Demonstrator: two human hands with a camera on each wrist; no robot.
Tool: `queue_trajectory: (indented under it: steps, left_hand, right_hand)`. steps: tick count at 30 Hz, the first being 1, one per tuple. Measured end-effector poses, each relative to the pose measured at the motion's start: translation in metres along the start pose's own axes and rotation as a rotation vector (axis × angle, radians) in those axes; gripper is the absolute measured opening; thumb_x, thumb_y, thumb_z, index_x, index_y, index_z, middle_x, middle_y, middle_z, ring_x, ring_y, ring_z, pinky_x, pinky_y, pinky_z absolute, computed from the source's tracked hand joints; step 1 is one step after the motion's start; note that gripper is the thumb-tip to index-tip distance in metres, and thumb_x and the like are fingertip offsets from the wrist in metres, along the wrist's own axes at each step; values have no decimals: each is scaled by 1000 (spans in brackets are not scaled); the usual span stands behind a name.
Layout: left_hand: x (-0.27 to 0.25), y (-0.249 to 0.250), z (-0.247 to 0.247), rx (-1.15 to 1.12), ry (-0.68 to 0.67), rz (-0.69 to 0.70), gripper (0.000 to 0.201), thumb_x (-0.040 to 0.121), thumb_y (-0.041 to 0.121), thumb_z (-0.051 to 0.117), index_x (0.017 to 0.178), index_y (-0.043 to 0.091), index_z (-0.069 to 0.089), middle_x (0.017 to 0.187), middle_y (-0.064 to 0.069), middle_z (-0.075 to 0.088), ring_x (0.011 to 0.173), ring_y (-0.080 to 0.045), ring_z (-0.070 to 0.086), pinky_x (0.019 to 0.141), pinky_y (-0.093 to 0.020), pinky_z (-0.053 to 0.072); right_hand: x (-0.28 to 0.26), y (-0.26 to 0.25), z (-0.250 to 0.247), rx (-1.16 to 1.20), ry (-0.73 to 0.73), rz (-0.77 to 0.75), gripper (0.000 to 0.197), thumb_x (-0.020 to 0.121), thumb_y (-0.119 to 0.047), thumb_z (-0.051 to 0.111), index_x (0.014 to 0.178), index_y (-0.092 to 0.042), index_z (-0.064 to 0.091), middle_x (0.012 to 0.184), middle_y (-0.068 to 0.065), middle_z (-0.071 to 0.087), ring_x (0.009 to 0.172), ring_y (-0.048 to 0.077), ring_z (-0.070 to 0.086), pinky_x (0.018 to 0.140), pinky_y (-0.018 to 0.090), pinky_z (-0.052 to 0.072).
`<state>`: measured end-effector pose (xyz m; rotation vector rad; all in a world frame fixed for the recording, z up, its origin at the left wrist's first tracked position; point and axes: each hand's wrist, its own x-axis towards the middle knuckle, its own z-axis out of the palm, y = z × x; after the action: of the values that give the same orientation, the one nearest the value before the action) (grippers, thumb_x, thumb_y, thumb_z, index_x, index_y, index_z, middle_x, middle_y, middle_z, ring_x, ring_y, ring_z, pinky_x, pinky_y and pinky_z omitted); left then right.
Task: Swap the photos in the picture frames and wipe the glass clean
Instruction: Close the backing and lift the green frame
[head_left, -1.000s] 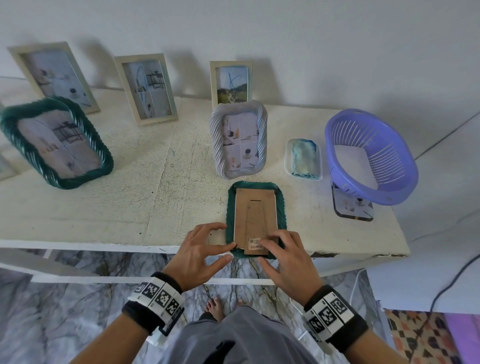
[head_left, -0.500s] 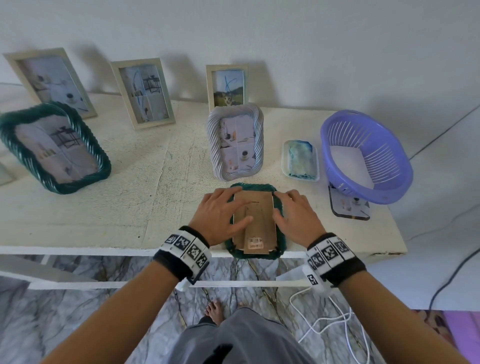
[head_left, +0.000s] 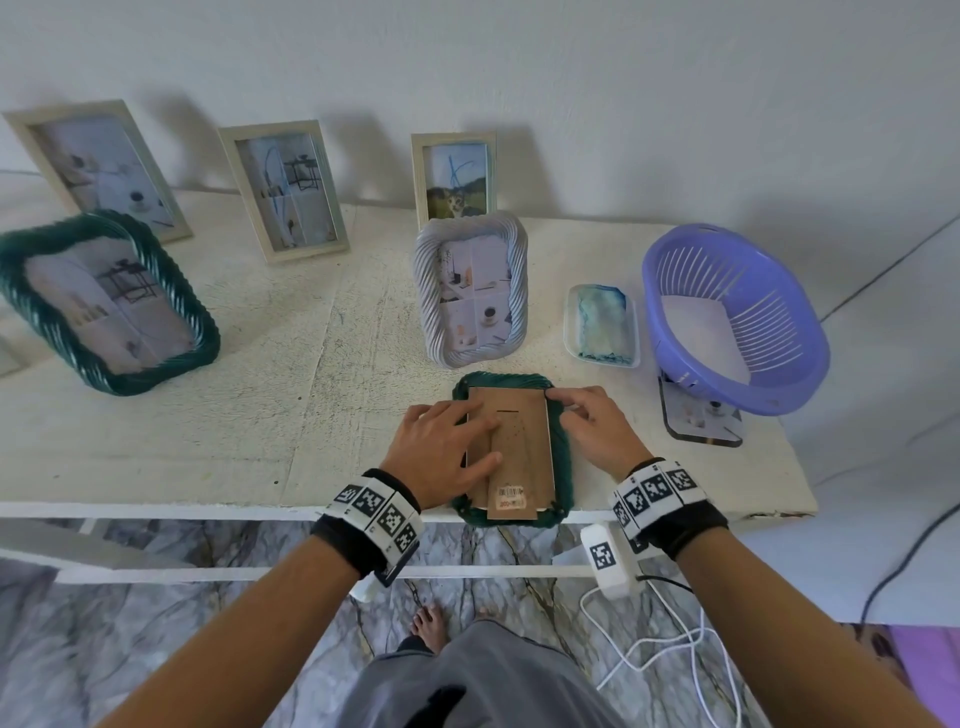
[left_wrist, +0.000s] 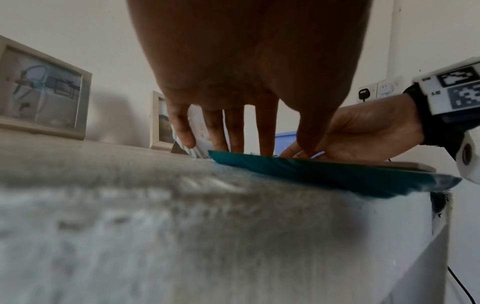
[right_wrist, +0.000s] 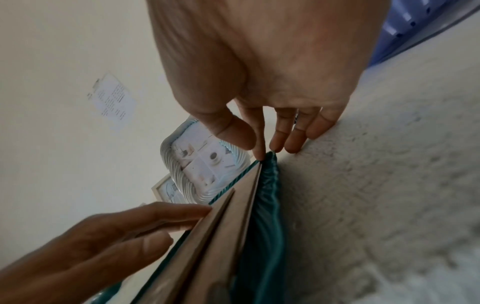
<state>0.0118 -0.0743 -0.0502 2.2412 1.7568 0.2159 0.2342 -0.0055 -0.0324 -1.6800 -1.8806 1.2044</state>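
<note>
Six picture frames on a white counter (head_left: 208, 457): five upright, one green frame (head_left: 563, 457) face-down at the near edge, left hand (head_left: 441, 452) fingers flat on its backing, right hand (head_left: 597, 431) fingers picking its far corner.

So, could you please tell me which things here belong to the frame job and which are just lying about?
In use: face-down green frame, its cardboard backing, left hand, right hand, loose photo.
Lying about: purple basket, white cable.

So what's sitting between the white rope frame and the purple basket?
In the head view, a small white tray holding a blue-green cloth lies between the white rope frame and the purple basket.
</note>
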Motion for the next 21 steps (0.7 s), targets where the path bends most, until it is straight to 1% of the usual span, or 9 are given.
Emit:
queue_trajectory:
  steps: [3,4,7,9,11,14,16,19,21]
  left_hand:
    - [1,-1,-1,2,-7,0,73,83,69,19,136,34,54,147,3,48,130,-20,49,109,-44,31]
    - [1,-1,-2,2,-7,1,73,83,69,19,136,34,54,147,3,49,130,-20,49,109,-44,31]
    - [1,-2,-2,-9,-7,8,73,83,70,20,136,34,54,147,3,49,130,-20,50,109,-44,31]
    - [1,-3,-2,-34,-21,11,74,83,71,21,137,34,53,148,4,47,131,-19,48,109,-43,32]
    - [3,-7,-2,-111,-17,-1,73,84,71,24,137,32,54,147,4,48,131,-18,48,108,-44,36]
    - [7,-12,-2,-306,126,-37,63,89,63,37,127,21,64,135,-1,61,119,-20,58,99,-47,48]
    - [11,-13,-4,-278,239,-112,57,91,56,41,122,16,67,128,-5,63,114,-24,59,92,-47,52]
    - [16,-14,-9,-177,130,-238,53,97,51,44,134,15,57,134,-6,55,121,-28,51,96,-46,47]
    - [18,-15,-10,-132,61,-239,55,99,51,42,140,16,50,140,-4,51,125,-27,47,100,-45,43]
  right_hand:
    - [1,1,1,-4,5,-9,41,94,-2,45,129,-18,60,119,11,44,92,5,48,81,7,37]
    - [2,1,2,-19,6,-11,41,94,-2,45,129,-19,60,119,12,44,93,8,49,85,9,38]
    - [2,1,4,-53,3,-21,41,93,-3,48,128,-22,59,116,11,43,99,19,52,101,33,43]
    - [-1,3,5,-92,13,-78,41,91,-10,51,127,-29,56,111,7,43,99,23,52,98,41,44]
    - [-5,5,7,-209,9,-145,40,91,-24,54,129,-37,51,110,4,43,102,21,46,96,39,42]
    - [-13,4,10,-464,5,-182,41,93,-45,53,133,-41,50,121,3,38,107,23,38,95,37,39]
    - [-17,4,11,-529,17,-195,41,92,-49,52,133,-42,51,125,4,38,108,26,39,95,40,41]
    - [-18,4,12,-516,27,-196,40,92,-48,54,132,-42,53,125,5,38,107,26,39,95,41,42]
    - [-18,3,13,-514,28,-198,40,92,-47,54,132,-41,53,124,5,38,106,26,39,95,41,42]
